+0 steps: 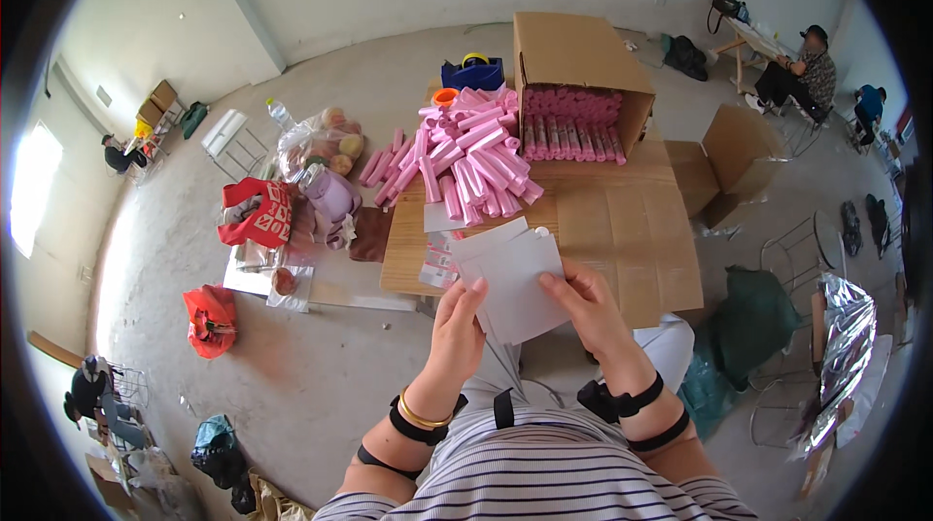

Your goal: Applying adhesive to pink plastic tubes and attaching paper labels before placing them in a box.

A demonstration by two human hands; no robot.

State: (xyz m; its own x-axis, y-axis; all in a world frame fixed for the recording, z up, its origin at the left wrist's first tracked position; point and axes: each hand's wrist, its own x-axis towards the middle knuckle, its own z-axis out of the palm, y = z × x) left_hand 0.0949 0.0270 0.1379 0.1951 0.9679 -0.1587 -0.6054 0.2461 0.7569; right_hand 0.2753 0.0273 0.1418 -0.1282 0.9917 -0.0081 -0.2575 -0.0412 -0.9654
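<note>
Both my hands hold white sheets of paper (520,283) over the near edge of the wooden table (413,263). My left hand (459,327) grips the sheets at their left side, thumb on top. On the right side, my right hand (588,302) pinches them, thumb on the face and fingers underneath. Just beyond the sheets lies a heap of pink rolled tubes (476,156). A printed sheet (437,263) lies on the table left of the papers. Behind, a cardboard box (583,50) on its side holds stacked pink tubes.
A blue tape dispenser (471,72) and an orange tape roll (444,96) stand behind the heap. Flattened cardboard (622,220) covers the table's right part. To the left are a red bag (255,212), a lilac bag (332,192) and bagged fruit (340,144). Other people sit far off.
</note>
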